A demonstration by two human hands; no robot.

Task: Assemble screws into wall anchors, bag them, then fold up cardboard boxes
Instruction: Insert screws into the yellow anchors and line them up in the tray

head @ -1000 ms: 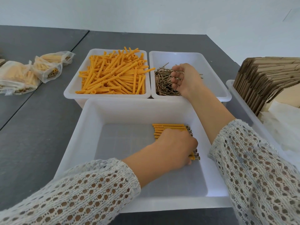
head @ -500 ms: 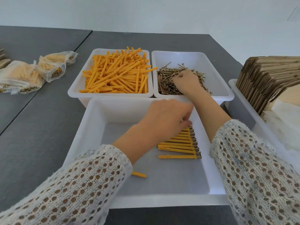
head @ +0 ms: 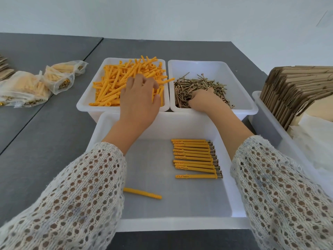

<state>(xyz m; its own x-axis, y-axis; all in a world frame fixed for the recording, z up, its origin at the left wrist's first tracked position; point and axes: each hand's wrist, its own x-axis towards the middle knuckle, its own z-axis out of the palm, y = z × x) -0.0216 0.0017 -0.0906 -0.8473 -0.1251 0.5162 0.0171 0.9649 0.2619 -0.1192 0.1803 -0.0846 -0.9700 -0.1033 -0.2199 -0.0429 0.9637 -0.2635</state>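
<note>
The person is reaching into two bins at once, and that is why the bins are sitting side by side at the back. The left hand [head: 139, 98] is lying over the orange wall anchors [head: 115, 83] in the left bin [head: 84, 103], its fingers spread a little and bending down into the heap. It looks like it is feeling for one anchor, but whether the fingers are pinching one cannot be told — they are hidden under the hand.

The right hand [head: 203, 100] is digging into the brass screws [head: 196, 83] in the right bin [head: 243, 98]. Its fingers are curling into the pile, likely around some screws.

In the big front tray [head: 144, 222], the finished anchors with screws [head: 195, 157] are lying in a neat row near the right wall, all pointing the same way — probably so they are easy to count and scoop up for bagging. One loose anchor [head: 142, 193] is lying apart from the row, near the left sleeve.

Filled bags [head: 27, 87] are resting on the tabletop [head: 45, 141] to the left. Flat cardboard boxes [head: 295, 91] are standing in a bin at the right, waiting to be folded.
</note>
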